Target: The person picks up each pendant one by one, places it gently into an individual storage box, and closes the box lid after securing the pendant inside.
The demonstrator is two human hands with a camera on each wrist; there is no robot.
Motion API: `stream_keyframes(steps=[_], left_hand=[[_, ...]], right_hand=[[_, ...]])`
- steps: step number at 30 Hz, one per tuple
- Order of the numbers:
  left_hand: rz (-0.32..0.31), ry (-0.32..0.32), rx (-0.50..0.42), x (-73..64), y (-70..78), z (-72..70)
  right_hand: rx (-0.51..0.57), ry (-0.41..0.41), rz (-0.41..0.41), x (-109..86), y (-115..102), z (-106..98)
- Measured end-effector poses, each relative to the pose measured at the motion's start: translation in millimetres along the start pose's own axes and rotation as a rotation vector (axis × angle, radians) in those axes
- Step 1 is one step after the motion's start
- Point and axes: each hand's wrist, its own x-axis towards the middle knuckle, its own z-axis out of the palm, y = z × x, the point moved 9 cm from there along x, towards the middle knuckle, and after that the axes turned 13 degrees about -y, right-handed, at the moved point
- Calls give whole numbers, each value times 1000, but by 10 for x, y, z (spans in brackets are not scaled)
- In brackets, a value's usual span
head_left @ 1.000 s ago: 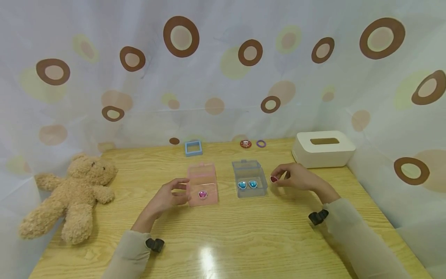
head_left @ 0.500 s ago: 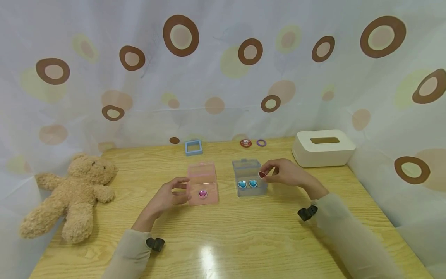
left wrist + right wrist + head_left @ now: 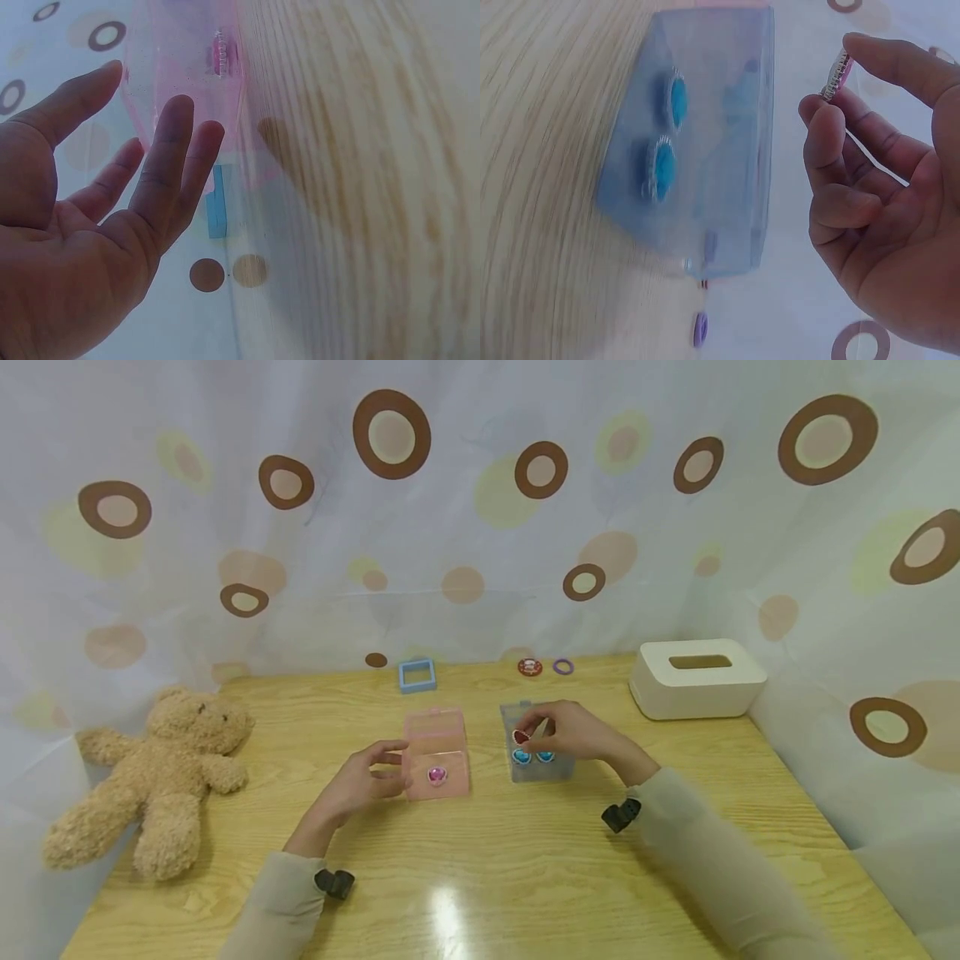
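My right hand (image 3: 573, 732) pinches a dark red gem (image 3: 521, 737) with a silvery beaded edge between thumb and fingertips. It is held above the open clear blue box (image 3: 727, 150), where two blue gems (image 3: 660, 169) lie side by side; in the head view the hand partly covers this box. My left hand (image 3: 360, 783) has its fingers loosely extended, the tips right at the left side of the open clear pink box (image 3: 450, 790). One pink gem (image 3: 437, 776) lies in the pink box.
Along the back of the table (image 3: 480, 877) lie a light blue square frame (image 3: 417, 687), a red round badge (image 3: 529, 667) and a purple ring (image 3: 563, 667). A white tissue box (image 3: 697, 693) stands at the back right. On the left lies a teddy bear (image 3: 161, 777).
My right hand has carried the red gem leftward, from beside the blue box to over it. My left hand stays at the pink box.
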Motion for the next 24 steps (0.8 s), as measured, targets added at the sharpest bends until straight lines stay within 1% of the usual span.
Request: stream_keyframes(steps=[4,9,18,24], left_hand=[[1,3,3,1,3,1],[-3,13,6,12,4,-5],[9,-6,2,-3,43,7],[5,-1,2,-22,65,11]], right_hand=[[-5,-17,-25,114,-109,76],[-50,-7,-47,226,-232,110],[-111,10,-25,351,-311,175],[-106,0,-80,425,-450,227]])
